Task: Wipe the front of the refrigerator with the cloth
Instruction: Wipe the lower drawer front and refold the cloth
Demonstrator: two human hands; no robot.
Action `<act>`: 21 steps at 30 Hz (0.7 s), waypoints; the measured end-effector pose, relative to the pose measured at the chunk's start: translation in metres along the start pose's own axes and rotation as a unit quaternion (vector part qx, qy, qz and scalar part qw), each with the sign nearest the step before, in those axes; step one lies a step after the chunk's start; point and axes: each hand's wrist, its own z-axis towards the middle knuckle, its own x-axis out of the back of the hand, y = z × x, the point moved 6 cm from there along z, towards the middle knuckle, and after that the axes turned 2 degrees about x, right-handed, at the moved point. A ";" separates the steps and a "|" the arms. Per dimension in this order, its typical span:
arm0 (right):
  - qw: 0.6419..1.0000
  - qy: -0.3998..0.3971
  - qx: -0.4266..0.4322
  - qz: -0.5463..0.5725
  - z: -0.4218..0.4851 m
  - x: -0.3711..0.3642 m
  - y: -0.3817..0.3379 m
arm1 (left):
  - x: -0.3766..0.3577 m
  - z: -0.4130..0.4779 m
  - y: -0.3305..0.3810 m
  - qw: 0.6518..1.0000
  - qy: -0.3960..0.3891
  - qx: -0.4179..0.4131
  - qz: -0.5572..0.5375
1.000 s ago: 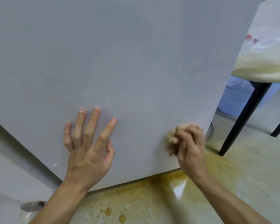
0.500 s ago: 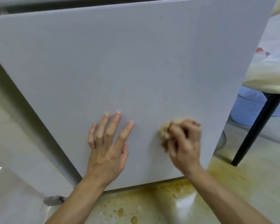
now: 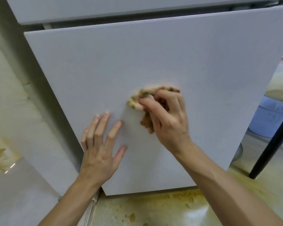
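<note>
Cloth (image 3: 138, 98) partly under right hand (image 3: 167, 123); refrigerator (image 3: 153, 59) cropped above.

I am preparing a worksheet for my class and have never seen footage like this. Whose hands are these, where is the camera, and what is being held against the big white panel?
There is no machine here. A person works with bare hands, and the single camera sits on that person's head, looking forward and down. That is why both arms enter from the bottom edge.

The large white panel is the lower door front of the refrigerator. The left hand lies flat on it with fingers spread and holds nothing. The right hand grips a bunched tan cloth and presses it against the door.

Below the door, the floor shows yellowish-brown stains. At the right are a black table leg and a pale blue basket.
</note>
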 end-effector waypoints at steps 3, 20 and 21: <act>0.999 0.037 -0.002 0.015 0.025 -0.026 -0.028 | 0.009 0.005 -0.012 0.999 0.023 0.038 -0.019; 0.980 -0.189 0.062 -0.009 -0.128 -0.039 -0.034 | 0.020 0.004 -0.026 0.997 0.019 0.053 -0.048; 0.985 -0.164 0.051 -0.002 -0.107 -0.042 -0.041 | 0.023 0.003 -0.028 0.996 0.025 0.059 -0.061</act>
